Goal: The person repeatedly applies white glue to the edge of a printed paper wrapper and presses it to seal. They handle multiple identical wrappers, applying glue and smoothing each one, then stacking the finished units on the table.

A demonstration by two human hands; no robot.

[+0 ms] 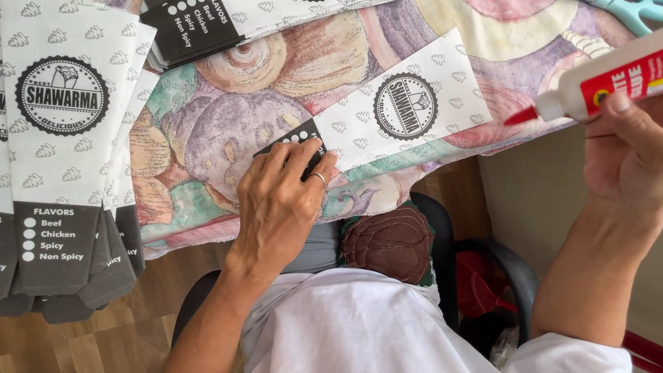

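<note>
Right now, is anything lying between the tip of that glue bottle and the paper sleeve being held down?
Nothing visible does. The right hand holds the glue bottle with its red nozzle beside the paper sleeve; only bare patterned cloth lies between. The left hand presses the sleeve's far, dark end.

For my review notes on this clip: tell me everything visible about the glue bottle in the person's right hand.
The glue bottle is white plastic with a red label and a red pointed nozzle. It lies nearly level, tilted slightly, nozzle aimed left toward the white printed paper sleeve without touching it. The right hand grips its body from below, thumb across the label. Its rear end runs out of frame at the upper right. How full it is cannot be seen.
</note>
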